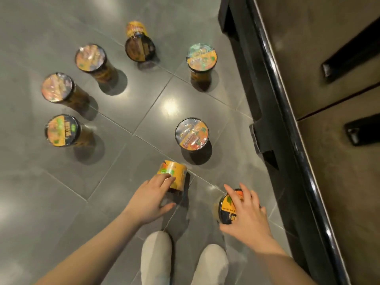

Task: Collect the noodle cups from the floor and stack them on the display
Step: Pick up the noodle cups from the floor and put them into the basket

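Observation:
Several noodle cups stand upright on the grey tiled floor (123,182), among them one near the display base (192,133) and one further back (201,56). My left hand (151,199) wraps around a yellow cup lying on its side (173,173). My right hand (245,212) rests with spread fingers over the lid of an upright cup (227,204) close to my feet. The display (329,99) with its black edge runs along the right.
More cups stand at the left (61,130), (57,87), (90,58) and one at the back (139,47) with another lying behind it (135,28). My two light shoes (156,258) are at the bottom. A black bracket (259,138) juts from the display base.

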The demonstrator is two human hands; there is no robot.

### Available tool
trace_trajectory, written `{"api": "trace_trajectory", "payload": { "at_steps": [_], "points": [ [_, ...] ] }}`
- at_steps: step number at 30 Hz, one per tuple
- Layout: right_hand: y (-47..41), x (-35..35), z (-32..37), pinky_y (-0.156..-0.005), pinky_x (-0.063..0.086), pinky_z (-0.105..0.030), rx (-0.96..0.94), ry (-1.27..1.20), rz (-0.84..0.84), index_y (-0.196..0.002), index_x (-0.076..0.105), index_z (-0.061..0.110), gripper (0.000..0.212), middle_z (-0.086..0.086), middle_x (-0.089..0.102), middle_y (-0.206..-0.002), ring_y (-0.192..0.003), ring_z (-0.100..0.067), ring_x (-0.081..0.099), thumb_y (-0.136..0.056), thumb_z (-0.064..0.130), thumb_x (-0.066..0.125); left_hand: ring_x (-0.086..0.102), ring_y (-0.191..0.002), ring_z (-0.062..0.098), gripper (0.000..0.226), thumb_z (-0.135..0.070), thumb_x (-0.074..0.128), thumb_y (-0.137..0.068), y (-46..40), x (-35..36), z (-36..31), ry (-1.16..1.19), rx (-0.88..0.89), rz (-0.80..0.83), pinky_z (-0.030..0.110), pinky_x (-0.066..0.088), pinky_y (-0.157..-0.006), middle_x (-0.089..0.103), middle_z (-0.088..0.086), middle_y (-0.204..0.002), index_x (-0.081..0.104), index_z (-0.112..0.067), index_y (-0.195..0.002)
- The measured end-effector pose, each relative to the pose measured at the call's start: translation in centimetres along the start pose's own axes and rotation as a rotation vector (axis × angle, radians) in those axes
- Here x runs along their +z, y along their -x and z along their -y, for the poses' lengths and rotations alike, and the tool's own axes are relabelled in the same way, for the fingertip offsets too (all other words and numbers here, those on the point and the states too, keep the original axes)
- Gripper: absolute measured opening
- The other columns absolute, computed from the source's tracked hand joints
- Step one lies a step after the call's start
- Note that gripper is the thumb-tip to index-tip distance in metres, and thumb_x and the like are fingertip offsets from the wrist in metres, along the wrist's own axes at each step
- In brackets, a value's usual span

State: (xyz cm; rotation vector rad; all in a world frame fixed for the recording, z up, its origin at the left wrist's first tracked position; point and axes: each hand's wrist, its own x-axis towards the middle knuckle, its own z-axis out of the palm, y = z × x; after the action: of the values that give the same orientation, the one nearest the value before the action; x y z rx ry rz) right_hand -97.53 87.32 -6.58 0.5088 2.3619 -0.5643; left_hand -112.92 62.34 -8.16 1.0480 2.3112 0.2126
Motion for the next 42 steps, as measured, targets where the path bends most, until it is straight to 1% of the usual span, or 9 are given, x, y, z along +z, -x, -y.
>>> {"api": "trace_trajectory", "payload": {
  "at_steps": [4,7,9,12,16,24,31,34,42],
  "points": [
    [-1.9,-1.7,1.2,-0.108,0.032,-0.049,-0.066,0.002,-0.007,-0.144,-0.005,0.051,0.104,0.004,0.004,-0.157,-0.142,-0.023,0.011,-0.067,0.070,0.063,0.052,-0.124,0.033,0.095,-0.060,0.075,-0.062,-2.7,-1.0,2.0,-0.047,-0.009,0.047,0.042,0.051,-0.091,0.049,0.011,-0.139,0.042,-0.015,-0.140],
    [-4.2,-0.9,1.3,-0.108,0.032,-0.050,-0.081,-0.001,-0.013,-0.144,-0.005,0.052,0.105,0.004,0.003,-0.157,-0.143,-0.024,0.009,-0.067,0.069,0.064,0.022,-0.145,0.033,0.117,-0.064,0.076,-0.060,-5.5,0.4,2.8,-0.143,0.019,0.121,0.043,0.032,-0.113,0.021,0.013,-0.158,0.020,-0.020,-0.153],
    [-5.6,0.2,1.3,-0.107,0.032,-0.050,-0.085,0.002,-0.023,-0.145,-0.005,0.051,0.106,0.004,0.004,-0.157,-0.143,-0.024,0.010,-0.067,0.069,0.064,0.010,-0.147,0.034,0.122,-0.061,0.077,-0.063,-6.9,1.8,3.3,-0.214,0.028,0.199,0.046,0.025,-0.116,0.009,0.012,-0.161,0.006,-0.024,-0.155],
    [-6.9,1.7,1.4,-0.107,0.033,-0.049,-0.083,-0.005,-0.015,-0.145,-0.002,0.049,0.106,0.004,0.004,-0.157,-0.143,-0.024,0.010,-0.066,0.070,0.065,0.028,-0.137,0.036,0.113,-0.057,0.077,-0.064,-7.8,3.3,3.6,-0.210,0.046,0.139,0.045,0.041,-0.105,0.030,0.013,-0.148,0.015,-0.025,-0.153],
    [-5.9,0.8,2.6,-0.109,0.033,-0.048,-0.068,-0.034,0.000,-0.146,0.008,0.043,0.102,0.004,0.006,-0.157,-0.143,-0.023,0.011,-0.067,0.068,0.067,0.034,-0.132,0.031,0.106,-0.058,0.071,-0.068,-6.2,1.4,2.8,-0.142,0.008,0.131,0.041,0.042,-0.103,0.035,0.010,-0.143,0.017,-0.025,-0.152],
    [5.7,-14.3,9.2,-0.107,0.032,-0.048,-0.124,-0.046,-0.059,-0.148,0.012,0.044,0.099,0.007,0.006,-0.158,-0.143,-0.019,0.011,-0.068,0.069,0.065,0.037,-0.131,0.033,0.107,-0.060,0.069,-0.064,5.3,-15.9,-1.8,-0.023,-0.129,0.016,0.042,0.044,-0.102,0.039,0.011,-0.141,0.021,-0.024,-0.153],
    [19.5,-31.0,16.7,-0.106,0.031,-0.051,-0.233,-0.033,-0.166,-0.150,0.016,0.044,0.102,0.004,0.014,-0.156,-0.143,-0.021,0.011,-0.066,0.062,0.071,0.041,-0.125,0.031,0.114,-0.079,0.052,-0.053,15.7,-34.9,-8.3,-0.004,-0.202,-0.100,0.045,0.044,-0.100,0.042,0.009,-0.134,0.027,-0.027,-0.151],
    [24.3,-34.8,18.7,-0.108,0.032,-0.052,-0.243,-0.038,-0.203,-0.150,0.013,0.045,0.105,0.004,0.015,-0.156,-0.143,-0.021,0.013,-0.065,0.063,0.071,0.044,-0.121,0.030,0.116,-0.085,0.050,-0.054,19.1,-40.6,-10.6,0.002,-0.191,-0.166,0.043,0.044,-0.099,0.044,0.008,-0.132,0.029,-0.026,-0.151],
    [37.4,-38.5,22.3,-0.103,0.039,-0.049,-0.258,-0.155,-0.374,-0.141,0.034,0.038,0.089,0.006,0.030,-0.151,-0.141,-0.018,0.024,-0.064,0.053,0.077,0.041,-0.127,0.025,0.139,-0.107,0.026,-0.039,29.8,-48.7,-16.2,0.024,-0.166,-0.235,0.039,0.041,-0.102,0.039,0.005,-0.137,0.025,-0.026,-0.152]
  ]
}}
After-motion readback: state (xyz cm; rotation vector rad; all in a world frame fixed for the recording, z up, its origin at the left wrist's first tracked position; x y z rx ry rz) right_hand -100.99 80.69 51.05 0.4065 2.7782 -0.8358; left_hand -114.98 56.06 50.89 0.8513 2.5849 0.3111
